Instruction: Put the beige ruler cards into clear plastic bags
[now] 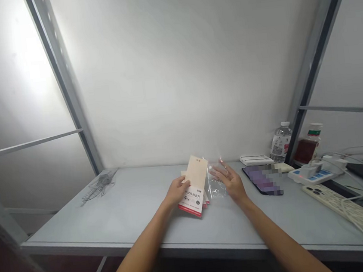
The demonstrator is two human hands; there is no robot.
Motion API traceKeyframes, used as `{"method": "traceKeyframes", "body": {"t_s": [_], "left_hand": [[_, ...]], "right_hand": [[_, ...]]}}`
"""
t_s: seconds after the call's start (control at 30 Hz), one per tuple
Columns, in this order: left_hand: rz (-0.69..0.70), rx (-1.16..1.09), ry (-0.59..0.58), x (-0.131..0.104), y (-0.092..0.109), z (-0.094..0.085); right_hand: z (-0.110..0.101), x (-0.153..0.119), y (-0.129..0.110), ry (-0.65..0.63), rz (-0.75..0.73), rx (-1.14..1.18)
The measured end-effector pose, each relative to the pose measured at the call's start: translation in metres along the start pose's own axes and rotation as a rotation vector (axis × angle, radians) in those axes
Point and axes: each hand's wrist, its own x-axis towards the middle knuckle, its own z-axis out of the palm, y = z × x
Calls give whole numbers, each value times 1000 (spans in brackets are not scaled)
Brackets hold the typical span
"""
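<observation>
My left hand [174, 191] grips a cream cardboard ruler-set package [197, 173], its thumb across the front. The package tilts to the right, with a white label and a red strip at its lower end. Behind it show the edges of at least one more similar package [207, 200]. To the right, my right hand [232, 184] holds a clear plastic bag [217, 188], its fingers partly spread against the film. The bag hangs beside the package's right edge; whether the two touch I cannot tell. Both hands are just above the grey table [130, 202].
A phone [260, 181] lies right of my right hand, with a white box-shaped device [256, 160] behind it. Further right are a water bottle [281, 143], a jar of dark red contents [307, 146], a power strip [315, 171], a patterned case [344, 205] and loose cables. A thin dark tangle [99, 187] lies far left.
</observation>
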Motion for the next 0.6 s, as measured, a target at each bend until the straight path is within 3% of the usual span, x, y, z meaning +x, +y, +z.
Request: {"method": "traceKeyframes", "body": {"t_s": [0.2, 0.43, 0.6], "left_hand": [[15, -66, 27, 1, 1, -2], [-89, -16, 139, 6, -3, -4], [-60, -70, 156, 6, -6, -3]], "right_hand": [[-2, 2, -3, -97, 128, 136], [0, 1, 0, -183, 139, 157], [3, -4, -5, -335, 211, 192]]}}
